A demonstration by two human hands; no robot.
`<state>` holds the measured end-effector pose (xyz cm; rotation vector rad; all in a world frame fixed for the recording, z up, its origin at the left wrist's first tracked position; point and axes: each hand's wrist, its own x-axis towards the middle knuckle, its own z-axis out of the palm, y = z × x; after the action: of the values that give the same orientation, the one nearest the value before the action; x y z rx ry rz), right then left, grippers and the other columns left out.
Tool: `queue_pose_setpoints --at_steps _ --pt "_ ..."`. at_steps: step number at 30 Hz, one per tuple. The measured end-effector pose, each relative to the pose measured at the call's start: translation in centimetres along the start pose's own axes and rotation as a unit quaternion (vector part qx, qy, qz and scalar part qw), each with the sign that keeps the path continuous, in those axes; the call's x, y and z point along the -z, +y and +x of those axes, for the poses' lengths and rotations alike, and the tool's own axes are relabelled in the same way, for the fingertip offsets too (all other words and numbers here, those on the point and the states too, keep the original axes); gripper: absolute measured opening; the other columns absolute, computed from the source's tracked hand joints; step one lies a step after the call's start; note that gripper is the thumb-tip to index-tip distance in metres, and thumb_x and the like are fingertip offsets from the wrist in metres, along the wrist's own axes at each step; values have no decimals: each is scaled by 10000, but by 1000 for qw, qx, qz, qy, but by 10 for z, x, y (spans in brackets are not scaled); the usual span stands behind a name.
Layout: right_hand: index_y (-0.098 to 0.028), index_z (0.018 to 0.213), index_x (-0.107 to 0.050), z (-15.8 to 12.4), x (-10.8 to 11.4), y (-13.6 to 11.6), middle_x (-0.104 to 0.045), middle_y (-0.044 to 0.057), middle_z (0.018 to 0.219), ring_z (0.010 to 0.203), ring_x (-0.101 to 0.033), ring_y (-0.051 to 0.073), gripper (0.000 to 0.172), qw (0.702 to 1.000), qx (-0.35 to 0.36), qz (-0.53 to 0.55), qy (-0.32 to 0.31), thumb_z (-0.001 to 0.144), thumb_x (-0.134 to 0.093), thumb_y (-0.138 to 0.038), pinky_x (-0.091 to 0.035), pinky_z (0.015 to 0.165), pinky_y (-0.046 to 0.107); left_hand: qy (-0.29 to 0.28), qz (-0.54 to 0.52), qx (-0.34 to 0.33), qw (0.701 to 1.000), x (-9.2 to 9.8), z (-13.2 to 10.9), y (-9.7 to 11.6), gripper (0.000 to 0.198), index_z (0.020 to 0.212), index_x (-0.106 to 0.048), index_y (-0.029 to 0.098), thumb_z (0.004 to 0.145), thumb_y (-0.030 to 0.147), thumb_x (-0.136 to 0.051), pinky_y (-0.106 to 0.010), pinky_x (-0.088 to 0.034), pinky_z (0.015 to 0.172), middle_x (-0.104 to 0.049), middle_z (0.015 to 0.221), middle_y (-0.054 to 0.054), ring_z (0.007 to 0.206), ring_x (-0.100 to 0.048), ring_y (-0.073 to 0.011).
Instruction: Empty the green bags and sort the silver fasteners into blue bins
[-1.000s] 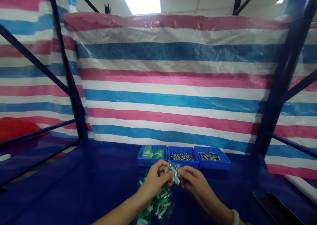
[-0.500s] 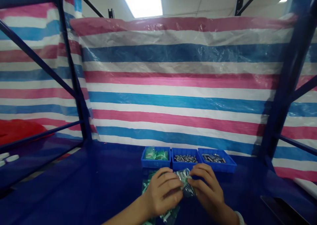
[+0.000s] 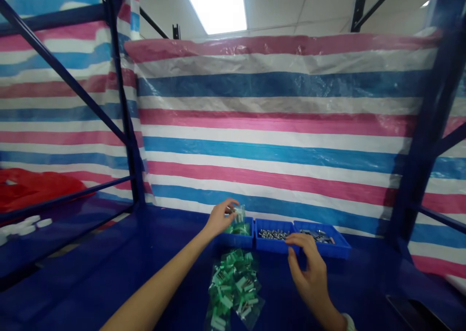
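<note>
My left hand [image 3: 221, 217] reaches to the left blue bin and pinches a small clear plastic bag [image 3: 239, 214] with pale pieces in it. That bag is just above the green packets [image 3: 240, 228] inside the bin. My right hand [image 3: 308, 268] is held over the table in front of the other bins, fingers apart and nothing in it. Between my arms a pile of small clear bags [image 3: 235, 285] with green and white contents and small metal parts lies on the blue table.
The middle bin [image 3: 274, 244] holds small metal cylinders, the right bin [image 3: 340, 249] flat metallic pieces. A dark flat device [image 3: 415, 314] lies at lower right. White round caps [image 3: 27, 226] and red cloth [image 3: 40, 188] are at left. Blue posts [image 3: 418, 151] flank the table.
My left hand has moved up and left to the left bin with a small bag. My right hand has let go of the bag and opened. The pile is now uncovered.
</note>
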<state>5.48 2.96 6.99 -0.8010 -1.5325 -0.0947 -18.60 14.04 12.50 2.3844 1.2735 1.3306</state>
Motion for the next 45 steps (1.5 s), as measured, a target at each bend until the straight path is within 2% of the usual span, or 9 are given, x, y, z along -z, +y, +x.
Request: queue_pose_setpoints --at_steps 7,13,17,26,31,34,37,41,45 --pt "-192 915 -595 -6 -7 13 -633 75 891 864 -602 237 134 994 -88 7 -58 863 -473 -176 -490 777 374 -80 90 -14 993 -26 6 -11 214 770 -706 227 610 89 -674 -369 -452 809 -706 804 -42 886 -607 -274" --pt "-208 1205 -589 -17 -12 13 -637 91 1182 1110 -551 256 454 932 -22 -23 -360 790 -487 -55 -461 943 421 -32 106 -51 993 -22 -12 14 274 948 -670 221 715 88 -615 -420 -392 897 -661 1017 -66 1040 -535 -280" --pt "-250 1401 -430 -19 -17 9 -516 56 1402 1293 -429 261 575 888 -5 -48 -457 861 -466 -57 -375 1050 443 12 79 -73 994 -16 -38 31 217 952 -646 223 795 113 -544 -408 -410 892 -656 1005 -62 1034 -543 -259" --pt "-175 879 -679 -12 -19 19 -702 71 857 844 -631 237 202 919 -2 -111 -379 811 -515 -77 -450 829 382 74 -22 -85 993 -18 -70 44 167 897 -619 212 846 137 -480 -388 -492 830 -669 903 -58 909 -619 -230" --pt "-177 767 -564 -3 -8 13 -614 20 691 661 -594 180 123 956 -196 32 -215 849 -521 -258 -449 632 282 -33 -219 34 975 -29 -77 56 321 1069 -602 201 755 219 -664 -370 -510 809 -674 1031 -89 929 -635 -228" --pt "-187 711 -504 -3 -9 7 -471 -55 542 490 -457 109 235 915 -309 154 -209 828 -588 -373 -329 475 214 -127 -369 150 909 -39 -83 60 411 1073 -608 180 705 308 -740 -308 -513 704 -688 951 -82 805 -657 -193" --pt "-177 688 -517 -6 -14 1 -456 -68 520 461 -418 83 323 858 -397 252 -206 772 -671 -448 -309 457 202 -146 -433 237 857 -45 -86 59 293 880 -661 151 687 346 -762 -244 -457 582 -651 699 -8 570 -592 -116" --pt "-166 763 -599 -6 -14 -11 -606 -12 669 608 -580 127 318 756 -500 372 -202 717 -744 -445 -480 608 248 -67 -432 280 854 -41 -84 58 242 811 -666 155 693 346 -756 -213 -398 536 -588 590 40 530 -533 -94" --pt "-149 834 -644 -4 -12 -14 -655 12 697 653 -632 135 329 727 -517 394 -220 658 -815 -369 -496 632 234 -31 -420 263 868 -33 -81 63 260 813 -650 156 690 354 -764 -222 -413 573 -604 627 34 571 -548 -102"
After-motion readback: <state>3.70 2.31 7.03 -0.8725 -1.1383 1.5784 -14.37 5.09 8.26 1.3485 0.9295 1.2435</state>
